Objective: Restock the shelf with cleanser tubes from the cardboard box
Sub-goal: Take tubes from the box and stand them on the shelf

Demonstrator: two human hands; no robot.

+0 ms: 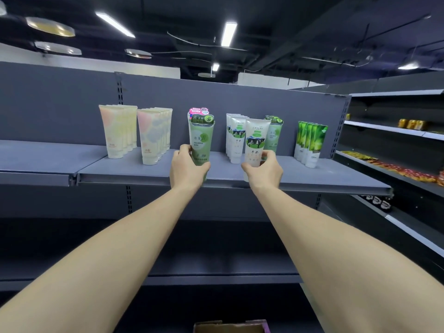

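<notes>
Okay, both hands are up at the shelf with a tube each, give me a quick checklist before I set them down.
1. Left hand grip on the seaweed tube: ok, fingers wrapped round its lower part.
2. Right hand grip on the white cow-print tube: ok.
3. Both tubes upright: ok.
4. Bare shelf at the front: ok.
5. Matching row of white tubes behind the right-hand tube: ok.
6. Tubes left in the cardboard box: cannot tell.

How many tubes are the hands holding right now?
2. The left hand grips a green seaweed tube and the right hand a white milk tube, both upright at the shelf front.
</notes>
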